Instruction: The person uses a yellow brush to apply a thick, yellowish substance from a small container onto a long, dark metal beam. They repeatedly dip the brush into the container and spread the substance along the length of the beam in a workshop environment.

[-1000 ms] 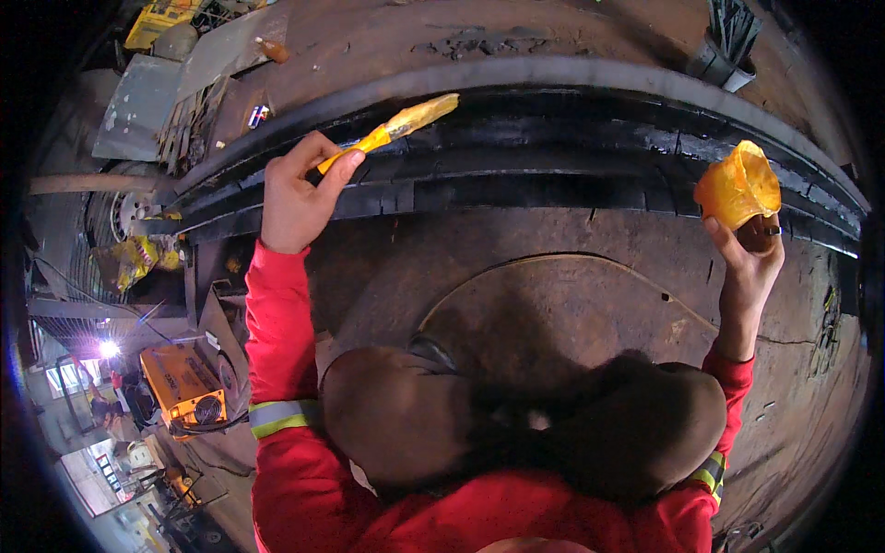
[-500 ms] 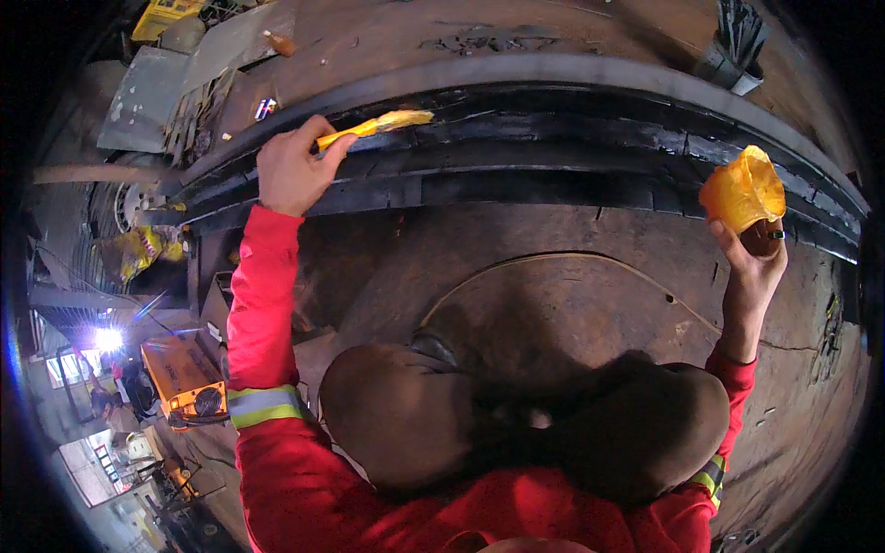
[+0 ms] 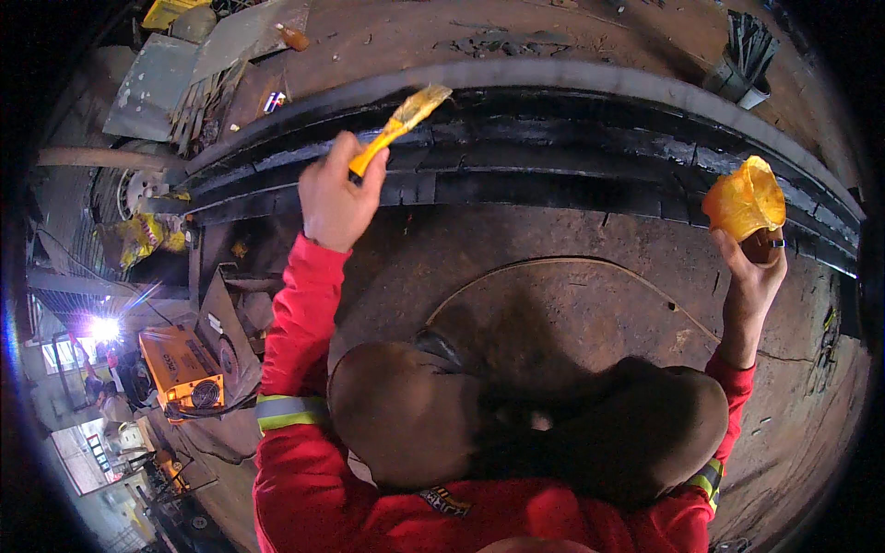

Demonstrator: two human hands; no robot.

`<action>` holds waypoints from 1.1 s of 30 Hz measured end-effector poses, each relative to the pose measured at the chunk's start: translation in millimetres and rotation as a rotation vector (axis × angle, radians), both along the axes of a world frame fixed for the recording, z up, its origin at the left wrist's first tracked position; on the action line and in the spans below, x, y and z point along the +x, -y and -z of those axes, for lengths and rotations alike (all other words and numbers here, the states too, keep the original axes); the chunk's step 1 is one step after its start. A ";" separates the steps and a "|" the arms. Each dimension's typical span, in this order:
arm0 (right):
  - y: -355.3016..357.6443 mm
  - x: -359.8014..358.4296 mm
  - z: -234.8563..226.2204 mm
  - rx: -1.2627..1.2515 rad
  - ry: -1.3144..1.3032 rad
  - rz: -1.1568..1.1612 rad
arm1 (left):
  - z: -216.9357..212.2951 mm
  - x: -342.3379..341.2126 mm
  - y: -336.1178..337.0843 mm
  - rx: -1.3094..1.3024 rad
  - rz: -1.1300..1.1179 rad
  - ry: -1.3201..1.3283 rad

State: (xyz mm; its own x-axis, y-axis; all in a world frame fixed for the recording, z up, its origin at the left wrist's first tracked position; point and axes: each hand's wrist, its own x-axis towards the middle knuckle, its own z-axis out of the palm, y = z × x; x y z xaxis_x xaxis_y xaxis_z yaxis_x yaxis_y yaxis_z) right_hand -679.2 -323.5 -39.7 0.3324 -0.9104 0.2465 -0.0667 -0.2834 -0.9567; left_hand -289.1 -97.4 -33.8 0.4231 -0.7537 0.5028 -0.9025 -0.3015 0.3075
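Note:
My left hand point(image 3: 341, 195) grips a paintbrush point(image 3: 402, 123) by its yellow handle. The brush's pale bristles point up and to the right, over dark metal beams. Out to the right, my right hand point(image 3: 751, 264) is wrapped round the lower part of a yellow-orange cup-like container point(image 3: 745, 200) with an uneven rim. What is inside the container cannot be made out. Several long black beams point(image 3: 553, 152) run from left to right beyond my knees, with shiny black patches on their surfaces. Neither the brush nor the container plainly touches the beams.
An orange machine point(image 3: 182, 369) stands at the left, near a bright glare point(image 3: 104, 329) and another person point(image 3: 112, 405). A bucket of metal strips point(image 3: 745, 69) is at the far right. Flat metal sheets point(image 3: 157, 88) lie at the far left. A thin curved rod point(image 3: 553, 260) crosses the floor.
My left hand has moved right and slightly nearer, and the brush now tilts more steeply upward. My right hand keeps hold of the container in nearly the same place.

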 end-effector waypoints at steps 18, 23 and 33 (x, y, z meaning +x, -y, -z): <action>1.6 -7.6 5.1 0.029 0.068 -0.019 | -43.8 -17.8 -7.7 0.070 -0.096 -0.105; 0.8 -5.7 3.1 -0.023 0.047 -0.010 | -45.4 0.3 5.3 0.256 -0.121 0.080; 0.2 -7.5 0.6 0.023 0.050 -0.017 | -49.7 -8.2 15.0 0.272 0.015 0.318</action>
State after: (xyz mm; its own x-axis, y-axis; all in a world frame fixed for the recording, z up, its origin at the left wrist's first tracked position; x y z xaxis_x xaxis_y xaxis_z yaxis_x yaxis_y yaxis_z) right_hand -686.7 -323.7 -40.3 0.3354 -0.9104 0.2424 -0.0137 -0.2620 -0.9650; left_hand -297.2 -112.4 16.0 0.2669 -0.8820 0.3884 -0.9446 -0.3194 -0.0761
